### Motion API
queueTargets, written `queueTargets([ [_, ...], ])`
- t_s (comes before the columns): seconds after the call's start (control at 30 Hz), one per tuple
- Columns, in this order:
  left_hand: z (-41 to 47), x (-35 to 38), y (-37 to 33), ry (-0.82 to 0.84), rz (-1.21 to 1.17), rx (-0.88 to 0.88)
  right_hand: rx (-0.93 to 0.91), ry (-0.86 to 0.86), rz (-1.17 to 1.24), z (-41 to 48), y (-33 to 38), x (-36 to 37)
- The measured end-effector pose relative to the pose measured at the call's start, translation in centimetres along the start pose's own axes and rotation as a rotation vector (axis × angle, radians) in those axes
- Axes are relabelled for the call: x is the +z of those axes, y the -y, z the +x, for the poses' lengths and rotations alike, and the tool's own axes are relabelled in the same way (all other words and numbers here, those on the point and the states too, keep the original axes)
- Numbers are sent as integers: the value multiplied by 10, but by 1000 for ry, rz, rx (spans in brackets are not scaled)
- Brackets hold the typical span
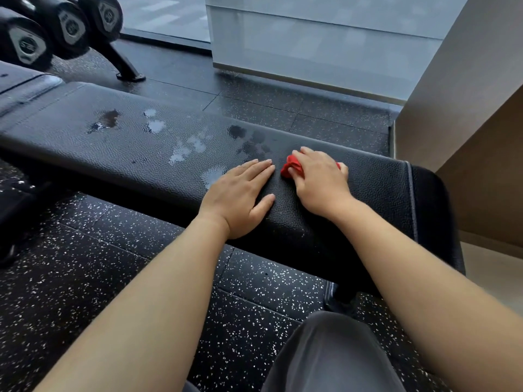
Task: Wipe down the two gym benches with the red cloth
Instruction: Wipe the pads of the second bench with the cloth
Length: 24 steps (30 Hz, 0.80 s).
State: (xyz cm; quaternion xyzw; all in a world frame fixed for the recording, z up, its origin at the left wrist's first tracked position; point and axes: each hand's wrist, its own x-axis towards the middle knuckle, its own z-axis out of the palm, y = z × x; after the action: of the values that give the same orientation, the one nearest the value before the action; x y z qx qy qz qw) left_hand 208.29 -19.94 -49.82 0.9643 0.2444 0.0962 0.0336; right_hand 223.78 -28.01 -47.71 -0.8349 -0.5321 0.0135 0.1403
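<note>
Step in hand: wiping the first bench, right end of the pad, centre-right of frame. Right hand presses the red cloth onto the pad. Its fingers are curled over the bunched cloth, gripping it, and only a red tuft shows at the left of the hand and a sliver at the right. Left hand lies flat on the pad just beside the cloth, fingers straight and together, holding nothing, probably bracing.

Progress, as a judgement: early. Pad under and right of the hands looks dry. Wet patches run from mid-frame toward upper left, unwiped.

Next move calls for: sweeping the cloth leftward along the pad through the patches, pressure kept on, and the left hand lifted out of the path. Cloth is balled up small, so opening it would cover more. After that comes the second bench.

Counts:
- cloth: one
- hands: two, both on the pad
- benches: two, the second only partly in frame at the left edge, end to end with the first
- wet patches: several, in a loose chain; exact number unclear since some merge
- dumbbells: three ends visible, upper left, on a rack
- rack foot: one visible
- knee: one, bottom centre, dark trousers

Speckled floor lies below the bench, glass wall at the top.
</note>
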Motion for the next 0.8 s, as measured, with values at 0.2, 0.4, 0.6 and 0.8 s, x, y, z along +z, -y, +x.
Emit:
queueTargets([
  [0.2,1,1,2,-16,-11,4,76,27,-27,70,-6,5],
  [0.4,2,1,3,-12,-18,11,112,69,-32,83,-7,1],
  [0.6,1,-2,2,-1,3,18,4,-19,6,40,-21,-2],
  [0.8,2,-3,1,71,13,8,6,-9,10,-12,-43,-10],
])
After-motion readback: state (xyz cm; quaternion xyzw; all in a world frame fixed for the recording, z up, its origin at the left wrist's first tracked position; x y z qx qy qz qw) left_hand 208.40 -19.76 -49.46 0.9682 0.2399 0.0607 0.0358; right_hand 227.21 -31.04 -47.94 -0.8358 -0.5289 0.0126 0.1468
